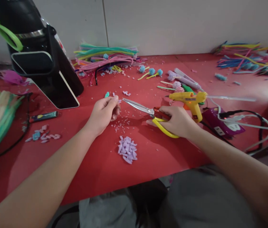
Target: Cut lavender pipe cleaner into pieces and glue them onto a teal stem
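Observation:
My right hand (175,119) grips a pair of scissors (140,107) with one yellow and one red handle. Their blades point left, the tips just short of my left hand (105,114). Thumb and fingers of that hand pinch a small lilac fuzzy piece (119,101), mostly hidden by the fingertips. Below the blades lies a pile of short lilac pipe-cleaner pieces (127,149). Fine lilac clippings (122,125) are scattered on the red tabletop (96,171) between the pile and my hands.
Behind my right hand lies a yellow glue gun (188,100), beside a purple power strip (221,123) with cables. A black bottle (41,41) and a phone (55,88) stand back left. Bundles of pipe cleaners (107,55) lie along the wall; blue pompom flowers (151,71) sit in front.

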A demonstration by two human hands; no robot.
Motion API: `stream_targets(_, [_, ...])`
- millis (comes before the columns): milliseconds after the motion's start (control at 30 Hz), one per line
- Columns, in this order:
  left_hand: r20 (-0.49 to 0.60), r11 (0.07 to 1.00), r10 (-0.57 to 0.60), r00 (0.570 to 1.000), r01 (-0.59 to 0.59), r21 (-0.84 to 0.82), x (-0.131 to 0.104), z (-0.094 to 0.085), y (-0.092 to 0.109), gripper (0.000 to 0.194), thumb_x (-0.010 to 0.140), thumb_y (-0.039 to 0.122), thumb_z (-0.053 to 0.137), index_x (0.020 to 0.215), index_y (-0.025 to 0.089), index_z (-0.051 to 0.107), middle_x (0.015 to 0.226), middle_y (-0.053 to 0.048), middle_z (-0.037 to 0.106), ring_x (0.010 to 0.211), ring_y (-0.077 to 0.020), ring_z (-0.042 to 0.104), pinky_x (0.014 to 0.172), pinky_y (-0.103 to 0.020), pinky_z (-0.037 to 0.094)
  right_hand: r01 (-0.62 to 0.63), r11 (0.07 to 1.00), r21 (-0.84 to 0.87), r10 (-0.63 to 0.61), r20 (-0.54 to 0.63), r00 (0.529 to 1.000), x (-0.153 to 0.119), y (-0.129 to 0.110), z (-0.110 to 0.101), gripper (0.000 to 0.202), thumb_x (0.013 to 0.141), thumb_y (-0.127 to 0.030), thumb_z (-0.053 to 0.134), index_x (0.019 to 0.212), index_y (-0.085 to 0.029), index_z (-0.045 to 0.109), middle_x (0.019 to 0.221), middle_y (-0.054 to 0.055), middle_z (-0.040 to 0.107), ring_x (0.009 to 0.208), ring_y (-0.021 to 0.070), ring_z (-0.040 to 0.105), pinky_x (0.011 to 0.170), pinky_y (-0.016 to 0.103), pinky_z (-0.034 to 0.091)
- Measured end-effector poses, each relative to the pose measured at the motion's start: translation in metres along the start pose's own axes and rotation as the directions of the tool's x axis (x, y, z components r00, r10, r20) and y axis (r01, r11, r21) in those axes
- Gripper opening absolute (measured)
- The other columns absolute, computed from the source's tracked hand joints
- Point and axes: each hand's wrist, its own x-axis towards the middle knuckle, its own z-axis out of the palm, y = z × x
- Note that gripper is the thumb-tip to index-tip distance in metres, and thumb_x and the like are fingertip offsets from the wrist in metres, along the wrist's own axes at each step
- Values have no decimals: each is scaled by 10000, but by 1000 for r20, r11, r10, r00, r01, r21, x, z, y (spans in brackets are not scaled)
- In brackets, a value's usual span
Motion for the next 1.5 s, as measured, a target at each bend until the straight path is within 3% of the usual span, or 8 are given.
stream_targets(233, [48, 998, 57, 997, -59, 36, 1, -2, -2, 366, 908, 463, 671, 698, 175, 587, 639, -2, 570, 491, -57, 465, 446, -198, 371, 9, 1000, -21, -9, 14, 1000, 1, 5, 0, 532, 735, -643, 679, 603, -226, 376, 562, -41, 379, 554, 109, 327, 535, 294, 237])
stream_targets(600, [52, 999, -12, 999, 14, -38, 0, -3, 0, 243, 889, 359, 664, 740, 180, 597, 649, -10, 595, 519, -81, 514, 468, -211, 411, -24, 999, -34, 25, 21, 999, 0, 6, 2, 627, 690, -776, 668, 611, -232, 366, 568, -49, 350, 557, 110, 300, 524, 287, 241])
stream_targets(967, [119, 1000, 6, 993, -9, 21, -1, -7, -1, 225, 892, 364, 649, 775, 180, 595, 689, -9, 623, 526, -80, 517, 513, -224, 419, -8, 1000, -6, 8, 17, 1000, 1, 7, 5, 635, 687, -787, 668, 618, -229, 372, 575, -46, 361, 574, 116, 306, 520, 276, 266])
stream_targets(1200, [138, 999, -30, 990, 23, 49, -4, -5, 2, 262, 952, 335, 515, 731, 195, 531, 623, 7, 571, 499, -85, 476, 472, -220, 366, -23, 1000, -19, 24, 29, 999, 0, 6, 5, 621, 694, -779, 668, 617, -234, 381, 554, -53, 352, 545, 114, 314, 511, 285, 256])
stream_targets(1500, [125, 997, -2, 992, -8, 78, -5, -4, 3, 310, 969, 347, 477, 696, 203, 459, 581, 32, 502, 468, -76, 414, 458, -228, 310, -22, 999, -47, 24, 44, 999, 1, 2, 3, 624, 693, -790, 653, 617, -237, 373, 552, -46, 383, 538, 117, 324, 509, 287, 262])
